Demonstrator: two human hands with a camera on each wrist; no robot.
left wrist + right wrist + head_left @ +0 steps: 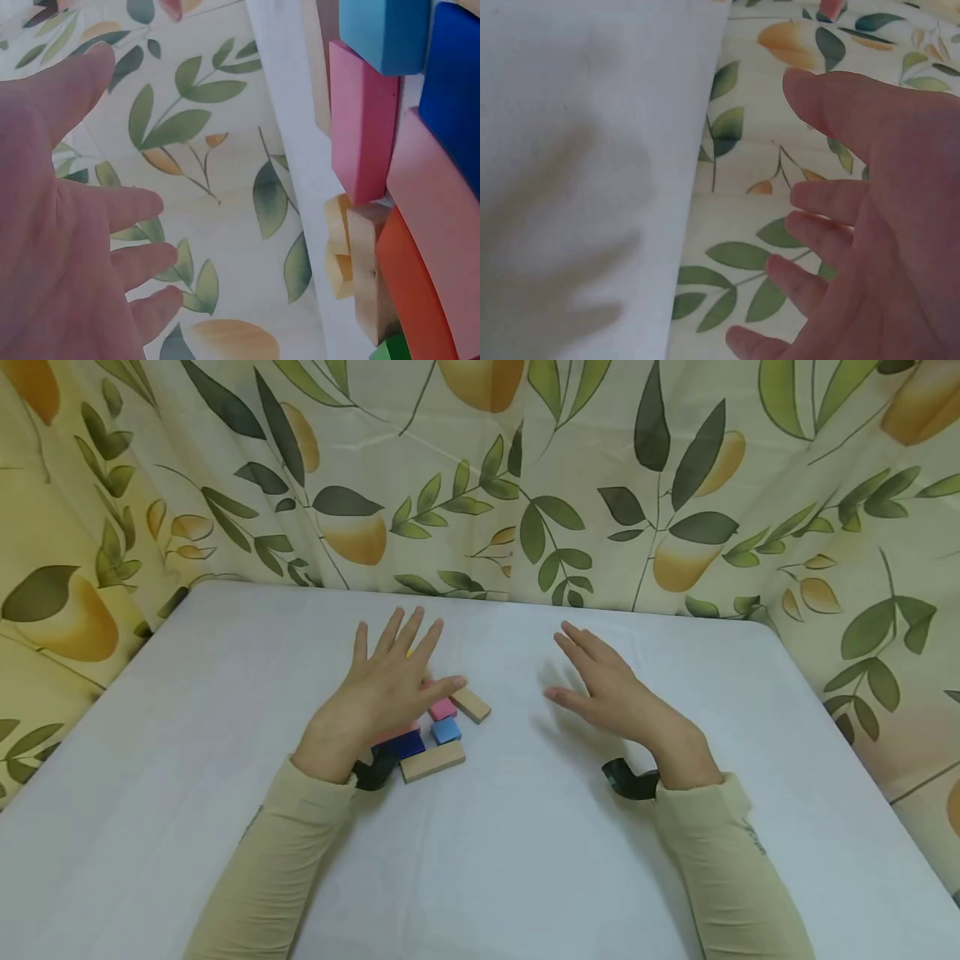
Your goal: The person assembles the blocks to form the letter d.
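My left hand (386,689) hovers with fingers spread over a group of coloured wooden blocks, holding nothing and covering part of them. Around it show a light blue block (446,730), a dark blue block (405,745), a pink block (442,708) and two plain wooden blocks, one nearer (432,762) and one farther (471,703). The left wrist view adds an orange block (412,277), a pale pink block (439,210) and a bit of a green block (391,349). My right hand (611,689) is raised above the table on the right, fingers extended, with nothing in it.
A white-covered table (525,860) spreads beneath both hands. Behind and beside it hangs a curtain (465,468) printed with leaves and fruit. Dark curved wrist pieces stick out inward from the left sleeve (277,852) and the right sleeve (727,860).
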